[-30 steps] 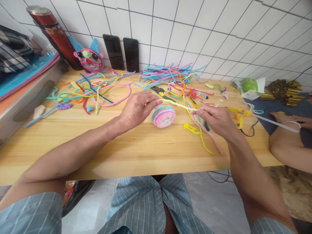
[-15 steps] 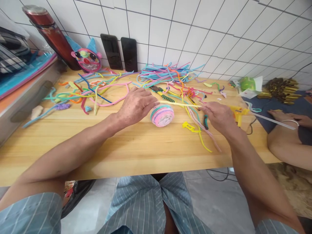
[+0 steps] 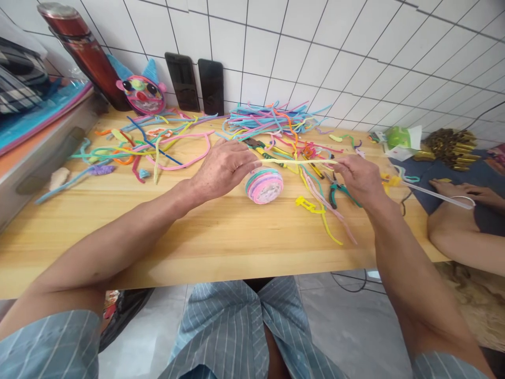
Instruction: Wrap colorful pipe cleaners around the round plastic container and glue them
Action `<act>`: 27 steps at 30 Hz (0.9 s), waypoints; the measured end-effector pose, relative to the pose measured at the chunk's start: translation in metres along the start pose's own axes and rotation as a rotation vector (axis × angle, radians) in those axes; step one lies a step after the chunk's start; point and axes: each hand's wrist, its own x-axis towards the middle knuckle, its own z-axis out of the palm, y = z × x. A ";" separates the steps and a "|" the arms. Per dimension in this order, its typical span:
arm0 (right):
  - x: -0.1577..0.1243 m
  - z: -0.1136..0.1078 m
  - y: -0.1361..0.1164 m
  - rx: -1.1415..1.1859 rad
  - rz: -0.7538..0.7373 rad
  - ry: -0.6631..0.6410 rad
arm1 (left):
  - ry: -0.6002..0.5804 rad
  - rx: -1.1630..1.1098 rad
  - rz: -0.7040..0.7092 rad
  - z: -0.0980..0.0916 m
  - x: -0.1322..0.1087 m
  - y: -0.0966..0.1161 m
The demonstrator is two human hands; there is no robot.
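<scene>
A pale yellow pipe cleaner (image 3: pixel 300 162) is stretched nearly level between my two hands. My left hand (image 3: pixel 229 167) is closed around its left end, and my right hand (image 3: pixel 361 179) pinches the other end. Just below my left fingers is a round coil of pink, purple and teal pipe cleaners (image 3: pixel 264 187); whether the fingers touch it, I cannot tell. Teal-handled pliers (image 3: pixel 334 193) lie beside my right hand. Behind the stretched strand are pliers with green and yellow handles (image 3: pixel 268 156). A yellow plastic piece (image 3: pixel 310 205) rests in front, near loose yellow and pink strands.
A heap of pipe cleaners (image 3: pixel 272 118) lies against the tiled wall. Two phones (image 3: pixel 211 87), a pipe-cleaner animal face (image 3: pixel 144 95) and a red thermos (image 3: pixel 81 52) stand at the back left. A yellow glue gun (image 3: pixel 390 180) and another person's arm (image 3: pixel 457 226) are at right.
My right hand has moved slightly right and up, drawing the yellow pipe cleaner along. More of the teal-handled pliers now shows. My left hand has barely shifted.
</scene>
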 end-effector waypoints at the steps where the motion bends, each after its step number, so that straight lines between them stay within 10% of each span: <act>1: -0.001 0.000 0.002 -0.013 0.001 -0.007 | -0.005 0.005 -0.001 0.000 0.000 0.000; 9: 0.000 0.004 0.004 -0.167 0.008 -0.063 | -0.096 0.094 0.081 0.000 0.000 0.007; 18: -0.014 -0.003 0.007 -0.108 0.030 0.028 | 0.122 -0.131 0.055 -0.007 0.001 0.025; 27: -0.017 0.018 0.007 -0.119 0.092 0.024 | -0.209 -0.294 0.068 -0.013 -0.011 0.069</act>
